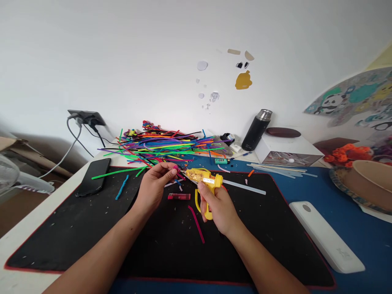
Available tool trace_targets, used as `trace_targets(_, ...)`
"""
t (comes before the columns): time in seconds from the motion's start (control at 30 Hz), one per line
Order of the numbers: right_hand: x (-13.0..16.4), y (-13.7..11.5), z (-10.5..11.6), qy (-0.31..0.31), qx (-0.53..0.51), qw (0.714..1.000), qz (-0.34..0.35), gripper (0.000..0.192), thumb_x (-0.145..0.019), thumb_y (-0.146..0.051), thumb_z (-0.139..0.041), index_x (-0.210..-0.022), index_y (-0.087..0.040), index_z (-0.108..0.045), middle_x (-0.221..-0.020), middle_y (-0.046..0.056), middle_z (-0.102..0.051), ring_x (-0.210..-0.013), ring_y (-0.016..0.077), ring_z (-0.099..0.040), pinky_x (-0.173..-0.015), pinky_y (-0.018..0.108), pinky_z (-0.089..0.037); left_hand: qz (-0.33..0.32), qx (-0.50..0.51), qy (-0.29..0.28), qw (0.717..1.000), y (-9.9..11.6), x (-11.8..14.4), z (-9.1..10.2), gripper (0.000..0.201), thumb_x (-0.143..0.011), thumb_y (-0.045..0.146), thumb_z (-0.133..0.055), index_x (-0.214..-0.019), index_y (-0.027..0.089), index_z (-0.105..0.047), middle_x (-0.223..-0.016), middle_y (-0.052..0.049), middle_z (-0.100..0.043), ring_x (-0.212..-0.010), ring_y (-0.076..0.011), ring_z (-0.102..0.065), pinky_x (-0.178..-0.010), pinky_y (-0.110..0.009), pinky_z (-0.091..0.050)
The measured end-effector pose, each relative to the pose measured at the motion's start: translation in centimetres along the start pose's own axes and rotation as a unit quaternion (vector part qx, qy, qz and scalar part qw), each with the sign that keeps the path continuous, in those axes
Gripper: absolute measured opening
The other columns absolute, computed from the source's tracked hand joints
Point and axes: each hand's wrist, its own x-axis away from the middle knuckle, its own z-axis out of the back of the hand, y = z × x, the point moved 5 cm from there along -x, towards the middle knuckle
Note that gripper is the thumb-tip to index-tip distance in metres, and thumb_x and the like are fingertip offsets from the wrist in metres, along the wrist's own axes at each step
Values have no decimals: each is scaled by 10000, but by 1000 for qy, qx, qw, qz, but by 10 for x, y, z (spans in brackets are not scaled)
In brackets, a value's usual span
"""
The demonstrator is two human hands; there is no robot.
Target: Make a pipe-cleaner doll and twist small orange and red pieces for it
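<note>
The small pink fuzzy piece [175, 168] sits pinched in the left hand [154, 185], over the black mat [76, 228] on the worktop. It looks soft and light. The right hand [218, 206] is closed around the yellow plastic glue gun [204, 181], its tip just beside the piece. Near mat is open; colourful sticks [159, 147] crowd the far side.

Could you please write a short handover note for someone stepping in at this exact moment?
Left hand: pinches a small pink piece at its fingertips.
Right hand: grips the yellow glue gun, nozzle pointing at the pink piece, glue stick sticking out behind.
On the black mat: red lighter, loose pink strip. Pile of coloured pipe cleaners lies behind.
Done: gun and piece brought together. Whether glue is on the piece cannot be told.
</note>
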Motion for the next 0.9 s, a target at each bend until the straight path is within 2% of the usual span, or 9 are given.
trace_targets(0.9,2,-1,-1,-5,4,1000,-5,676,-817,-847,-572,-546,-233,-487,-369,-11,-476,-368,134,-484,-455,260,-411,-4,-17,-4,1000,-4,0,4,293,-692,374,-921,-855,188,-764,-783,-9,-702,-667,-133,-591,-639,-247,-467)
